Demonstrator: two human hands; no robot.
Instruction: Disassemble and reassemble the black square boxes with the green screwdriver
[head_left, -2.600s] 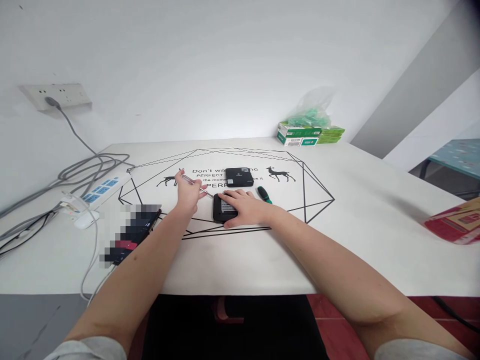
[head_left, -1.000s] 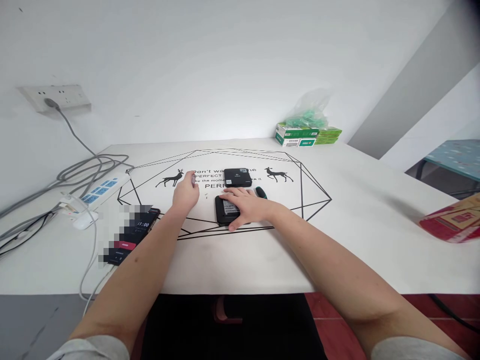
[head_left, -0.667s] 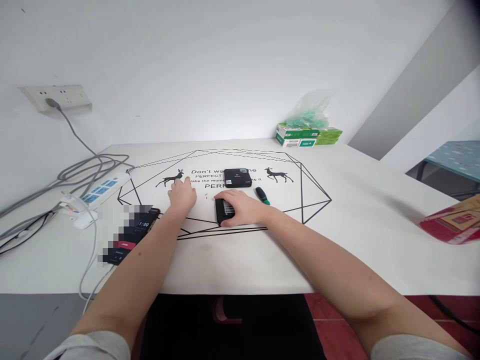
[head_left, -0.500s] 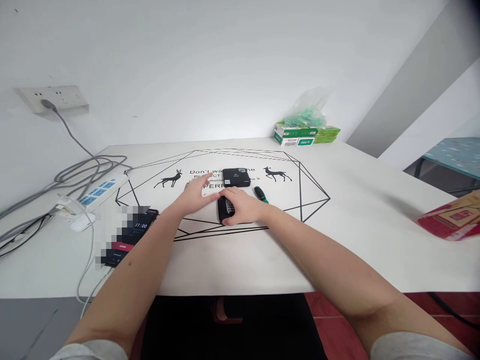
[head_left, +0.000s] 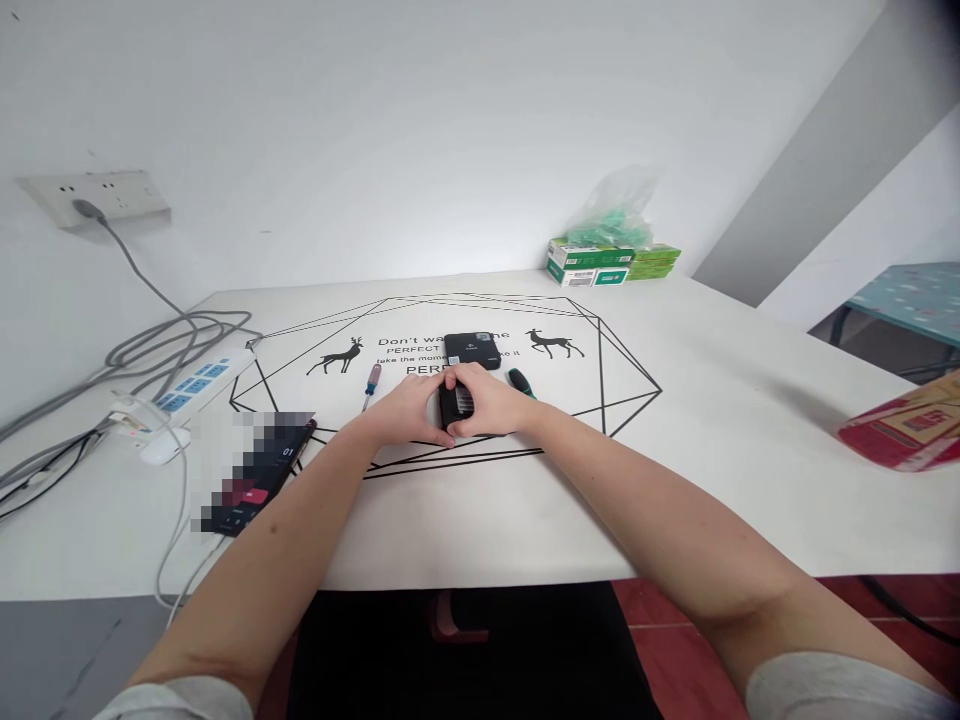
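Note:
A small black device [head_left: 456, 404] with a pale label lies on the white table between my hands. My left hand [head_left: 411, 408] grips its left side, thumb at the near end and fingers at the far end. From the right, my right hand [head_left: 486, 400] holds the same device and covers part of it. Just beyond them rests a flat black box [head_left: 472, 350] with small stickers. A green and black screwdriver handle [head_left: 519, 382] lies beside my right hand, partly hidden. Left of my left hand is a thin screwdriver [head_left: 373, 382].
A phone [head_left: 274, 470] and a white power strip [head_left: 199, 385] with cables are at the left. Green and white boxes [head_left: 589, 262] under a plastic bag [head_left: 615, 215] stand at the back. A red package [head_left: 900, 430] sits at the right edge.
My left hand has moved right and closed on the black device, uncovering the thin screwdriver. My right hand still holds the device, its fingers shifted slightly.

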